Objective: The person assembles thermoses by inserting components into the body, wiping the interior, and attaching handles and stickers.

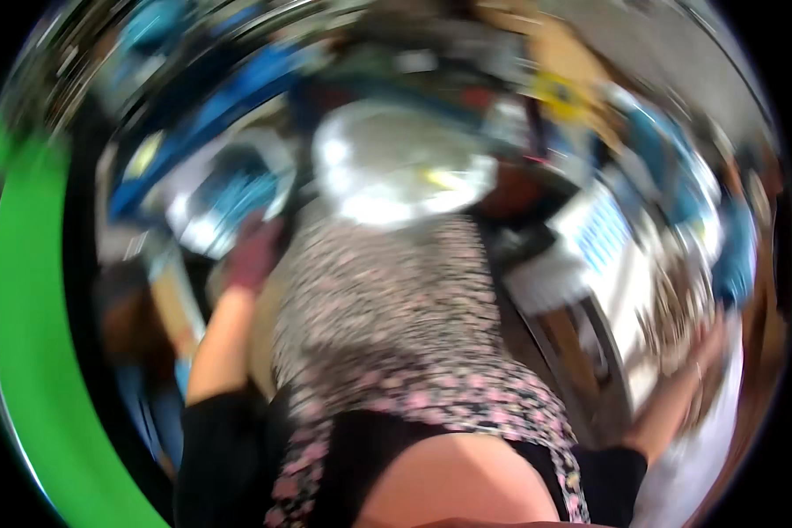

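Observation:
Motion smears the whole picture. My left hand (253, 253), in a dark red glove, is at the near edge of a shiny, pale, bag-like container (187, 216) with blue pieces (238, 187) in it. Its fingers are too blurred to read. At the far right, my bare right hand (708, 341) is stretched out beside a blue object (734, 260) whose kind I cannot make out; whether the two touch is unclear. Straight ahead, just beyond my flowered apron (396, 290), is a round, shiny whitish container (396, 163) with a small yellow piece (442, 179) in it.
A blue bar or crate edge (238, 92) runs across the upper left. On the right are a white and blue package (594, 233), a heap of brownish strands (673, 295) and a clear bag with blue contents (664, 167). A green strip (31, 308) lines the left side.

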`<action>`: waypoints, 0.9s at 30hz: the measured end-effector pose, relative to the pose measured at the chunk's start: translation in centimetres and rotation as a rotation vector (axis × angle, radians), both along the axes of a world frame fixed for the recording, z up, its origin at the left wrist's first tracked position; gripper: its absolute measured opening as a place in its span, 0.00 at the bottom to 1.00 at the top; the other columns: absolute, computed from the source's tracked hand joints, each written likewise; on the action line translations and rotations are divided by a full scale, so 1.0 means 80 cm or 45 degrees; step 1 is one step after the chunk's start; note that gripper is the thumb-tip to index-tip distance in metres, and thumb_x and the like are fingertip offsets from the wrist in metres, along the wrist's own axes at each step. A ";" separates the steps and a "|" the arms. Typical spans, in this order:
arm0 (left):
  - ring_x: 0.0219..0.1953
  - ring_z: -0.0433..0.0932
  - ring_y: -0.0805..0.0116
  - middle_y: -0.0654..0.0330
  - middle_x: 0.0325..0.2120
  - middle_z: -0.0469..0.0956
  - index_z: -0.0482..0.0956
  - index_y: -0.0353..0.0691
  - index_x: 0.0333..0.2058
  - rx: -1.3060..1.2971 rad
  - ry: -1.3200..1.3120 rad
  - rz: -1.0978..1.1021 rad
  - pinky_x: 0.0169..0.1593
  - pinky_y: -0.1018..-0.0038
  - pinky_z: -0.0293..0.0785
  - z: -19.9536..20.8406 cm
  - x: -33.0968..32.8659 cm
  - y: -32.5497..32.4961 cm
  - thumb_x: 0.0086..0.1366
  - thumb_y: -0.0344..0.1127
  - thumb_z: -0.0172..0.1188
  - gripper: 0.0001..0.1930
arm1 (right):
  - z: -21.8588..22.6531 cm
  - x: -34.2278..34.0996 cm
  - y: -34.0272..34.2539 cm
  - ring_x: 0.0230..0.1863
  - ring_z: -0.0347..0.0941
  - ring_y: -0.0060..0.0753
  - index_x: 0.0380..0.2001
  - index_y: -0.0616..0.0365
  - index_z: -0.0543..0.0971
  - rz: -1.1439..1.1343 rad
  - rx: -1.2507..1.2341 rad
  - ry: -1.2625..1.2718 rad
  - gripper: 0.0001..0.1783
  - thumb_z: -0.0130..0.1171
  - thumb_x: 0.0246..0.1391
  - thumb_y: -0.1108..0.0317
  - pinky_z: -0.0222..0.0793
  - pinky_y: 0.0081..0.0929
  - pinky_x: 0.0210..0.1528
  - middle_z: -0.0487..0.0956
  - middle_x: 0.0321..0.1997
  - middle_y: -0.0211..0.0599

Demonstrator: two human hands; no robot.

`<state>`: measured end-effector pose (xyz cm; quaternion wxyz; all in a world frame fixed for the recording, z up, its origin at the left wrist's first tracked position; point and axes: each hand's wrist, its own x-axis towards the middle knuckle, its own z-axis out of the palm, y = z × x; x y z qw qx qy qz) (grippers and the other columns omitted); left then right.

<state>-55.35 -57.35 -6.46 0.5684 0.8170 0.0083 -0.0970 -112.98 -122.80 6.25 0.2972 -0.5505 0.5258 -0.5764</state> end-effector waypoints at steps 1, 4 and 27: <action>0.50 0.73 0.55 0.50 0.45 0.76 0.75 0.39 0.50 0.440 -0.111 -0.167 0.55 0.68 0.66 0.031 -0.021 -0.012 0.64 0.48 0.54 0.22 | 0.001 0.015 -0.017 0.54 0.72 0.38 0.61 0.59 0.65 0.093 0.028 0.139 0.30 0.58 0.58 0.60 0.71 0.35 0.50 0.74 0.53 0.42; 0.51 0.75 0.52 0.49 0.47 0.77 0.76 0.41 0.49 0.540 -0.140 -0.075 0.55 0.66 0.69 -0.066 -0.042 0.057 0.61 0.48 0.56 0.22 | -0.014 0.171 -0.061 0.56 0.71 0.39 0.62 0.61 0.66 0.602 0.023 0.485 0.30 0.57 0.60 0.61 0.69 0.34 0.55 0.74 0.56 0.44; 0.30 0.77 0.51 0.55 0.28 0.79 0.82 0.50 0.30 1.555 -0.159 -0.233 0.35 0.60 0.71 0.026 -0.163 0.293 0.61 0.54 0.55 0.16 | -0.108 0.467 0.155 0.44 0.72 0.52 0.44 0.65 0.74 1.557 -0.311 1.776 0.16 0.57 0.50 0.75 0.67 0.39 0.49 0.75 0.44 0.51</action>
